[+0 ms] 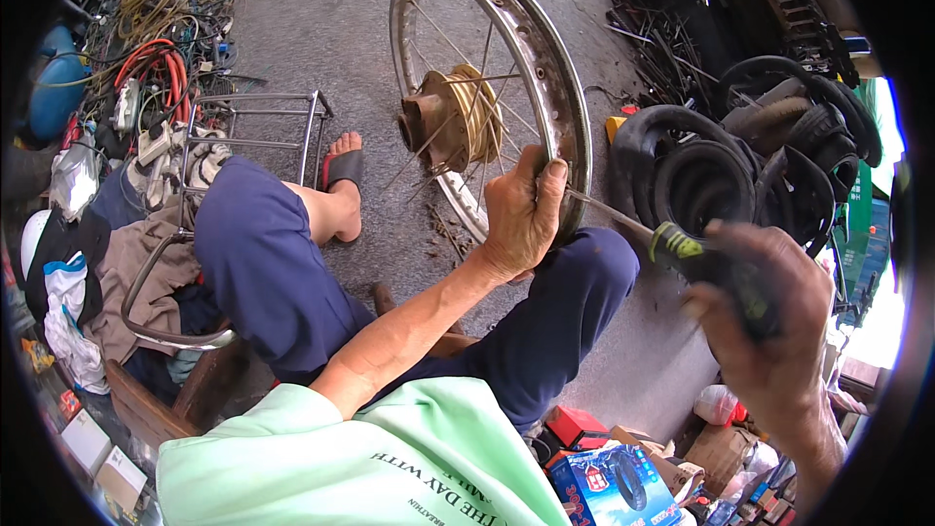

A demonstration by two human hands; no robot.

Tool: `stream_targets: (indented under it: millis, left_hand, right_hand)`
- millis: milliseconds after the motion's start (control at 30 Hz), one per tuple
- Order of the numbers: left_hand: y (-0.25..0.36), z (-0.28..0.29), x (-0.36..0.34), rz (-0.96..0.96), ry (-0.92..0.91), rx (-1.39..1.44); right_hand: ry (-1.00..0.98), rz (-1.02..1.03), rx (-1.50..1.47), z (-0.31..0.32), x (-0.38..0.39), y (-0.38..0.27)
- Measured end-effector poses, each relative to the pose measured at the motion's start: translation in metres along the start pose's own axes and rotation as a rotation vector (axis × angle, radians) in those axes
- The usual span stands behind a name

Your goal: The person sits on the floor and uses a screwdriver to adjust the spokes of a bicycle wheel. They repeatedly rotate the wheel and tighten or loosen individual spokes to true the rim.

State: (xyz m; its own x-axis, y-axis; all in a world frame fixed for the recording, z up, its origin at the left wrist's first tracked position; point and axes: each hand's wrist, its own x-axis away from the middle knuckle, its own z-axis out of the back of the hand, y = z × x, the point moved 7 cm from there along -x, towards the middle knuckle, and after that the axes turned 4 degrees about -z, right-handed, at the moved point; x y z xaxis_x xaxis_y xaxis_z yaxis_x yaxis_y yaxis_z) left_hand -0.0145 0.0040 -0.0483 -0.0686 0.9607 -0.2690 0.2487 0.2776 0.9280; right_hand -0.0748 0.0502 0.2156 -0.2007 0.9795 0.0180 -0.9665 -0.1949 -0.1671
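Note:
A spoked metal wheel (577, 117) with a gold-brown, rusty hub (467, 117) stands upright against my right knee. My left hand (521, 219) grips the near side of its rim, thumb up, with the fingertips partly hidden behind the hand. On the right, my right hand (779, 331) is closed around a screwdriver (676, 247), which has a black and yellow-green handle. The screwdriver's long thin shaft points left, its tip at the rim beside my left thumb. Motion smears the right hand and the back of the handle. Several spokes fan out loosely from the hub.
Black tyres (682, 170) are heaped at the right, with metal rods (672, 63) behind them. A metal-tube frame (258, 144) stands left of my foot, near tangled cables (161, 0). Boxes, including a blue one (614, 487), lie at the lower right.

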Motion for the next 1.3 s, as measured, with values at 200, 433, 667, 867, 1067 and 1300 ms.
stream_targets:
  millis: [200, 433, 667, 867, 1067, 1300]
  left_hand:
    - [-0.002, 0.002, -0.002, -0.003, 0.011, 0.0]
    - [0.001, 0.001, -0.006, -0.013, -0.012, 0.014]
    - [-0.003, 0.001, -0.003, 0.005, -0.056, -0.025]
    - [0.005, 0.0, -0.007, -0.03, -0.04, -0.028]
    - [0.004, 0.0, -0.01, -0.05, -0.086, 0.0]
    - [0.003, 0.004, -0.018, -0.041, -0.06, -0.044]
  right_hand:
    - [-0.118, -0.091, 0.146, -0.003, 0.0, -0.001]
    - [0.05, 0.018, 0.021, 0.002, 0.019, 0.004]
    - [0.006, -0.129, 0.015, 0.004, 0.018, 0.015]
    - [-0.156, 0.307, 0.264, -0.01, 0.028, -0.023]
    - [-0.114, 0.102, 0.135, -0.012, 0.042, -0.001]
    - [0.047, 0.194, 0.083, -0.007, 0.041, 0.004]
